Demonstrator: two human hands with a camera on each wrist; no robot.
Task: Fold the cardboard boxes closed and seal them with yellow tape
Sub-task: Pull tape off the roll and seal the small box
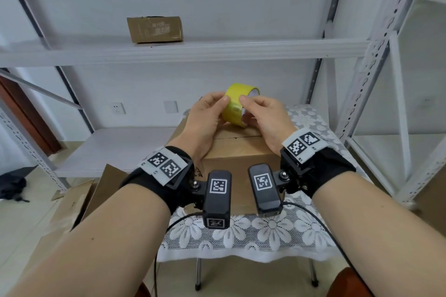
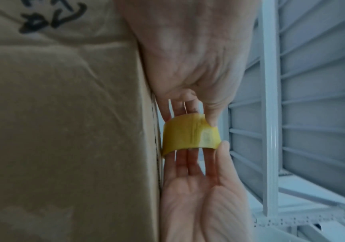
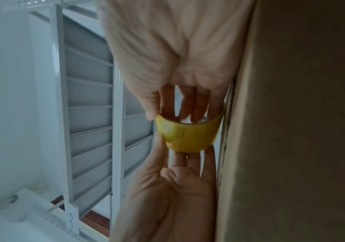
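Note:
Both hands hold a yellow tape roll upright, just above the far part of a brown cardboard box. The left hand grips the roll from the left, thumb on its outer face. The right hand grips it from the right, thumb tip on the outer face beside the left thumb. The box's top flaps lie folded flat and a seam runs across them. In the left wrist view the tape roll sits between the left hand and the right hand. In the right wrist view the right hand's fingers reach behind the tape roll.
The box stands on a small table with a white lace cloth. Another cardboard box sits on the grey shelf behind. Flattened cardboard leans at the lower left. Shelf uprights stand close on the right.

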